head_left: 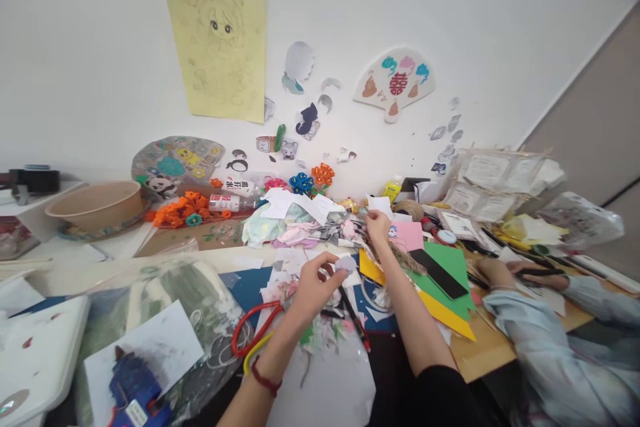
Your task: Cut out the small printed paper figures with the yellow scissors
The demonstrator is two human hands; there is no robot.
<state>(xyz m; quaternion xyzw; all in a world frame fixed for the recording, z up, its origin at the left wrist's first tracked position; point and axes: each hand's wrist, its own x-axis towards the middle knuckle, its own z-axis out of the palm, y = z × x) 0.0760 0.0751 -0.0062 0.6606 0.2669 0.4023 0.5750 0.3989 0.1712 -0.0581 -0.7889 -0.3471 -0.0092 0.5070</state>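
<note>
My left hand (316, 285) pinches a small pale paper cutout (346, 264) between thumb and fingers, above the cluttered middle of the table. My right hand (379, 224) reaches farther back to the pile of cloth scraps (300, 232). Its fingers are closed at the pile's right edge, near a white piece of paper (381, 204); what they grip, if anything, is hidden. Below my left hand lie paper and green scraps on a white sheet (330, 383). A red-handled tool (250, 333) and a dark pen (354, 317) are close by.
A blue hot glue gun (135, 390) rests on white paper at the front left. Green card (447, 267) and a black strip (436, 273) lie to the right. Beyond them, a co-worker's hand (543, 277) holds a dark tool. A tan bowl (95, 203) stands back left.
</note>
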